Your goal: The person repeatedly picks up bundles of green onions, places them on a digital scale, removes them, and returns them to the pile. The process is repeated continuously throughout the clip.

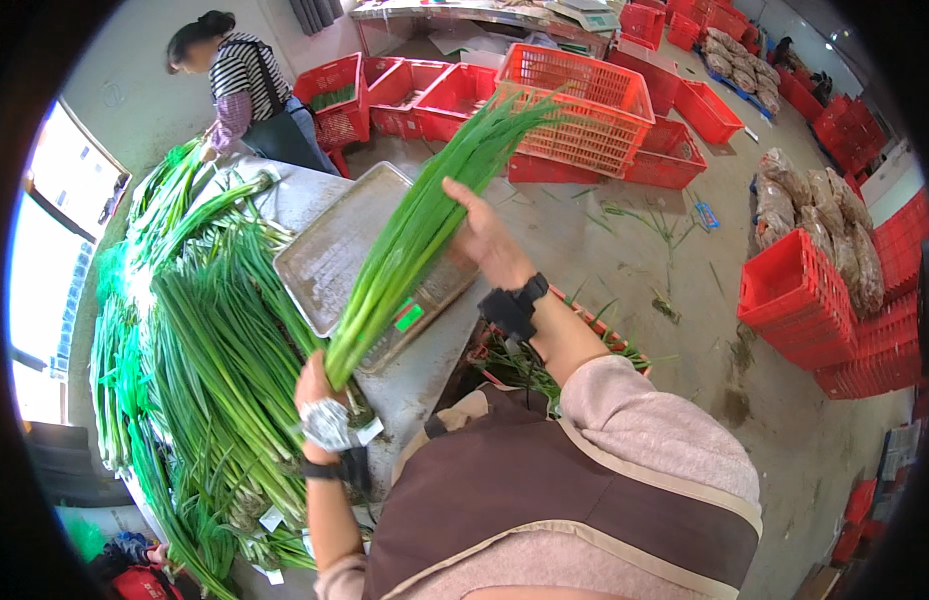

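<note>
A bunch of green onions [410, 235] is held slantwise over the metal table, its white ends low and its leaf tips up to the right. My left hand [315, 390] is closed round the white end; a silvery wrap covers the back of that hand near the wrist. My right hand [485, 240] grips the leafy part from the right, thumb on top, with its other fingers mostly hidden. Beneath the bunch lies a shallow metal tray [335, 235] with a green display at its near end. A big heap of green onions [225, 350] covers the table's left side.
Across the table a person in a striped top [247, 75] handles more onions. Red crates [415, 85] line the far side, an orange-red crate [585, 95] among them. Stacked red baskets [800, 295] and filled sacks [815, 205] stand at right. A crate with leaf scraps [520, 360] sits beside my body.
</note>
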A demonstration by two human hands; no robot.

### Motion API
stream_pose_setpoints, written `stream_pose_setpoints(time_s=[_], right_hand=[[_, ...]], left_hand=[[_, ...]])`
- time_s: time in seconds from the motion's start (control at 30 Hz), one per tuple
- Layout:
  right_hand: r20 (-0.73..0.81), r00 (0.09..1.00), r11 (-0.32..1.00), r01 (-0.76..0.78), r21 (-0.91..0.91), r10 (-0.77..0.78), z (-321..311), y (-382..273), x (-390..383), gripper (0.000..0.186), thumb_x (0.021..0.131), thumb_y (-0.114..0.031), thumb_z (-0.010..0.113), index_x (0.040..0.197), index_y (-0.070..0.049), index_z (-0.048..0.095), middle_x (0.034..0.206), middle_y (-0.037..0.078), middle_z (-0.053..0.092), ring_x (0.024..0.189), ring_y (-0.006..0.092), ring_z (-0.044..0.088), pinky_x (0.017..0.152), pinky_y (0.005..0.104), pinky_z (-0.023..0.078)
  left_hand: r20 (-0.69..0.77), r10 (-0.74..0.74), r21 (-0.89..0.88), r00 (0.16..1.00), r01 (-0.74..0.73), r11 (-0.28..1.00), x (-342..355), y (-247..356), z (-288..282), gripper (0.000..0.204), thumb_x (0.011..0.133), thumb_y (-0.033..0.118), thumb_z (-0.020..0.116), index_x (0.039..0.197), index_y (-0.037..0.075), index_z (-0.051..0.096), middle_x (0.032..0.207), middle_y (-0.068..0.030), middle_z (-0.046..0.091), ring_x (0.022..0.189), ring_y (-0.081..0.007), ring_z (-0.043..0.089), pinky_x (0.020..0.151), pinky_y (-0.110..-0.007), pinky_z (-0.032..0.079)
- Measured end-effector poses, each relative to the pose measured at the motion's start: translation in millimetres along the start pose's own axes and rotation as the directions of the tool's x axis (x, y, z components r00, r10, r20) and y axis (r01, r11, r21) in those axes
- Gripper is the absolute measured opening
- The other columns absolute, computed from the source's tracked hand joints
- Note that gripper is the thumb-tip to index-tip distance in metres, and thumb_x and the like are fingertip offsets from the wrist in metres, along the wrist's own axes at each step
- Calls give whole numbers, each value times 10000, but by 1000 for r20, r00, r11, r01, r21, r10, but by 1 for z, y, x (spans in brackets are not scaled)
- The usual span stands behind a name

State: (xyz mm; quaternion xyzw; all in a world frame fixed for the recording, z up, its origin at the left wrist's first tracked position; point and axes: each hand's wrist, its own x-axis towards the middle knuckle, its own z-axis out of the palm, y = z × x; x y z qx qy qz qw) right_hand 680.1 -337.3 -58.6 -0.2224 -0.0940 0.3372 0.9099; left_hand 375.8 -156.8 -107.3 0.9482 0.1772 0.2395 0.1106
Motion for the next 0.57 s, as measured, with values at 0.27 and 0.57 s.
stream_pose_setpoints(time_s=[0.27,0.57], right_hand=[[-98,993,998,65,3,-64,-130,-56,63,277,879,-141,641,1113,-17,557,1138,121,598,1058,258,570,963,401,456],[-428,900,981,-153,-123,86,-302,-45,-82,730,887,-252,613,1444,-11,206,1463,146,344,1346,330,330,1119,451,278]], left_hand=[[-193,64,468,979,35,883,159,-90,26,492,815,97,551,1299,105,465,1212,-131,576,1175,-272,510,1059,-468,313],[69,-388,-231,919,393,890,55,-60,25,261,856,253,627,942,6,629,679,-103,653,597,-247,621,653,-373,508]])
